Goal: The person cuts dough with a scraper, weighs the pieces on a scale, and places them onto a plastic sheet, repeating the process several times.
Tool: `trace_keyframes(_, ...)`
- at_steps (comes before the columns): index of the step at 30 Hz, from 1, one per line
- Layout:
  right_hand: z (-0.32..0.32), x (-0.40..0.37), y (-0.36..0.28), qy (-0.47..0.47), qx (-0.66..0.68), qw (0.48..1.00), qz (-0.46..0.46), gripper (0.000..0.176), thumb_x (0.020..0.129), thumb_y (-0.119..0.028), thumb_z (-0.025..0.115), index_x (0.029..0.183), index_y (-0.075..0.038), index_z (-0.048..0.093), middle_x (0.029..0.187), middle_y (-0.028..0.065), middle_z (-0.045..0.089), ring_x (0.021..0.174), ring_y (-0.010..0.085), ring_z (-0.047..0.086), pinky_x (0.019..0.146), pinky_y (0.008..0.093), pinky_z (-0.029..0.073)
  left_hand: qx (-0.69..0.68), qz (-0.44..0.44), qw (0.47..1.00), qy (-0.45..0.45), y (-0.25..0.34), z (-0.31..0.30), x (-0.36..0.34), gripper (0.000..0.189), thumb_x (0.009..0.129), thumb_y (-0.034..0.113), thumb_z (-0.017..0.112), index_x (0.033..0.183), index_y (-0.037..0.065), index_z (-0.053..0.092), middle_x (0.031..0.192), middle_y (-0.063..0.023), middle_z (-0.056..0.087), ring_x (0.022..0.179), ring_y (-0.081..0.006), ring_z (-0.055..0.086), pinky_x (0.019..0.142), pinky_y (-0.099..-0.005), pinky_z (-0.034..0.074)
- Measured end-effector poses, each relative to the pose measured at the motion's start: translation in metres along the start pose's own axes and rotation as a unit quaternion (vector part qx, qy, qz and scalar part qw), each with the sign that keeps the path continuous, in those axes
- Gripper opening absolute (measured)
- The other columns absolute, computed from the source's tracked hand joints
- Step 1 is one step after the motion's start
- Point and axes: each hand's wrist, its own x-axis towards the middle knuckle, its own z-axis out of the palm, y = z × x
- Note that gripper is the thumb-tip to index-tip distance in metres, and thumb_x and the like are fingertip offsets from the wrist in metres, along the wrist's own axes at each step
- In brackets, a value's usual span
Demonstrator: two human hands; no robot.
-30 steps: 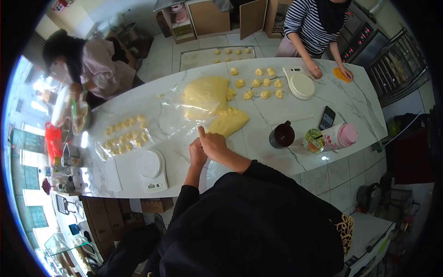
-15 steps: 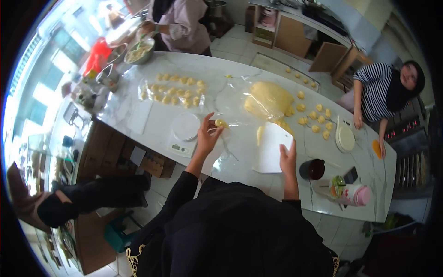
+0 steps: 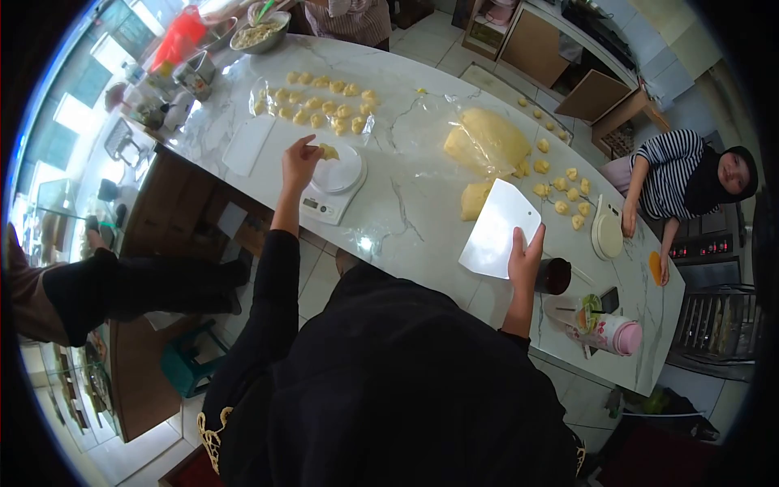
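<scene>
My left hand [image 3: 301, 162] is at the left edge of a white kitchen scale [image 3: 334, 180], its fingers close to a small yellow dough piece [image 3: 328, 152] over the scale's round plate. Whether the fingers still grip that piece is too small to tell. My right hand [image 3: 526, 253] grips a white flat scraper [image 3: 501, 231] by its right side. Just beyond the scraper lies a cut yellow dough block [image 3: 475, 200], and behind it a large dough mass [image 3: 487, 140] partly under clear plastic. Small dough pieces [image 3: 561, 208] are scattered to its right.
Rows of dough balls [image 3: 315, 103] lie on plastic at the back left, near a bowl [image 3: 260, 34]. At right are a dark cup [image 3: 553, 276], a pink-lidded bottle [image 3: 621, 337], a phone and a second scale [image 3: 607, 235]. A person in stripes [image 3: 667, 162] stands at the right end.
My left hand has moved left with the dough piece, from beside the scale to over its plate. The scraper in my right hand has turned and sits slightly farther right. The view has shifted.
</scene>
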Motion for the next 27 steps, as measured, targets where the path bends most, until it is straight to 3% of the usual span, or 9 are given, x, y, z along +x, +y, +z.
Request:
trace_keyframes(5, -0.001, -0.013, 0.006, -0.012, -0.002, 1.000, -0.003, 0.031, 0.090, -0.017, 0.051, 0.112, 0.002, 0.042, 0.099, 0.0240, 0.060, 0.095, 0.0372, 0.060, 0.080, 0.0394, 0.045, 0.066, 0.001, 0.997, -0.040, 0.007, 0.001, -0.007, 0.026, 0.078, 0.006, 0.066, 0.103, 0.000, 0.065, 0.083, -0.0137, 0.068, 0.076, -0.0164, 0.066, 0.070, -0.0265, 0.051)
trace_keyframes(12, -0.004, -0.024, 0.005, -0.012, -0.007, 1.000, 0.013, 0.030, 0.090, -0.015, 0.050, 0.113, 0.002, 0.042, 0.099, 0.0231, 0.060, 0.094, 0.0342, 0.061, 0.080, 0.0378, 0.045, 0.015, 0.032, 0.998, -0.052, 0.010, 0.010, -0.019, 0.020, 0.078, 0.007, 0.065, 0.097, 0.000, 0.067, 0.079, -0.0132, 0.068, 0.069, -0.0181, 0.066, 0.067, -0.0269, 0.051)
trace_keyframes(15, -0.003, -0.028, 0.001, -0.014, -0.006, 1.000, 0.010, 0.030, 0.090, -0.015, 0.050, 0.113, 0.002, 0.042, 0.099, 0.0231, 0.060, 0.094, 0.0336, 0.061, 0.080, 0.0374, 0.045, 0.122, -0.001, 0.989, -0.083, 0.015, 0.010, -0.026, 0.017, 0.077, 0.006, 0.064, 0.093, 0.002, 0.068, 0.079, -0.0126, 0.066, 0.068, -0.0203, 0.065, 0.067, -0.0286, 0.051)
trace_keyframes(18, -0.001, -0.032, -0.003, -0.015, -0.008, 1.000, 0.017, 0.030, 0.090, -0.015, 0.050, 0.113, 0.003, 0.043, 0.099, 0.0234, 0.060, 0.094, 0.0336, 0.061, 0.080, 0.0371, 0.045, 0.282, 0.155, 0.947, -0.010, 0.016, 0.012, -0.035, 0.011, 0.070, 0.010, 0.070, 0.080, 0.006, 0.069, 0.106, -0.0130, 0.051, 0.084, -0.0231, 0.059, 0.072, -0.0339, 0.049)
trace_keyframes(19, 0.000, -0.034, -0.004, -0.016, -0.009, 0.999, 0.026, 0.030, 0.090, -0.015, 0.050, 0.113, 0.003, 0.043, 0.099, 0.0235, 0.060, 0.094, 0.0336, 0.061, 0.080, 0.0371, 0.045, 0.281, 0.156, 0.947, -0.010, 0.017, 0.011, -0.033, 0.011, 0.070, 0.010, 0.070, 0.080, 0.006, 0.069, 0.106, -0.0130, 0.051, 0.084, -0.0231, 0.059, 0.072, -0.0339, 0.049)
trace_keyframes(21, 0.000, -0.036, -0.003, -0.014, -0.011, 1.000, 0.019, 0.030, 0.090, -0.015, 0.050, 0.113, 0.003, 0.043, 0.099, 0.0236, 0.060, 0.093, 0.0339, 0.061, 0.079, 0.0373, 0.045, 0.353, 0.207, 0.912, 0.018, 0.025, 0.008, -0.032, 0.032, 0.071, 0.014, 0.073, 0.101, 0.008, 0.064, 0.112, -0.0125, 0.047, 0.085, -0.0224, 0.057, 0.072, -0.0337, 0.049)
trace_keyframes(22, -0.001, -0.037, -0.003, -0.013, -0.013, 1.000, 0.011, 0.029, 0.090, -0.015, 0.050, 0.113, 0.003, 0.043, 0.098, 0.0237, 0.060, 0.093, 0.0343, 0.061, 0.079, 0.0375, 0.045, 0.352, 0.207, 0.913, 0.018, 0.032, 0.009, -0.033, 0.032, 0.071, 0.014, 0.073, 0.101, 0.008, 0.064, 0.112, -0.0125, 0.047, 0.085, -0.0224, 0.057, 0.072, -0.0337, 0.049)
trace_keyframes(24, -0.003, -0.038, -0.003, -0.010, -0.017, 1.000, 0.007, 0.030, 0.090, -0.015, 0.050, 0.113, 0.003, 0.043, 0.098, 0.0237, 0.060, 0.093, 0.0347, 0.061, 0.078, 0.0377, 0.046, 0.062, 0.061, 0.995, 0.049, 0.045, 0.012, -0.034, 0.056, 0.076, 0.015, 0.072, 0.126, 0.010, 0.046, 0.111, -0.0127, 0.048, 0.080, -0.0197, 0.055, 0.068, -0.0316, 0.049)
trace_keyframes(27, -0.008, -0.043, 0.002, -0.011, -0.025, 1.000, 0.002, 0.030, 0.090, -0.015, 0.051, 0.113, 0.003, 0.042, 0.097, 0.0242, 0.060, 0.092, 0.0363, 0.061, 0.077, 0.0383, 0.046, 0.025, 0.070, 0.993, 0.095, 0.046, 0.003, -0.029, 0.067, 0.082, 0.017, 0.067, 0.137, 0.009, 0.029, 0.113, -0.0136, 0.048, 0.078, -0.0165, 0.054, 0.065, -0.0286, 0.048)
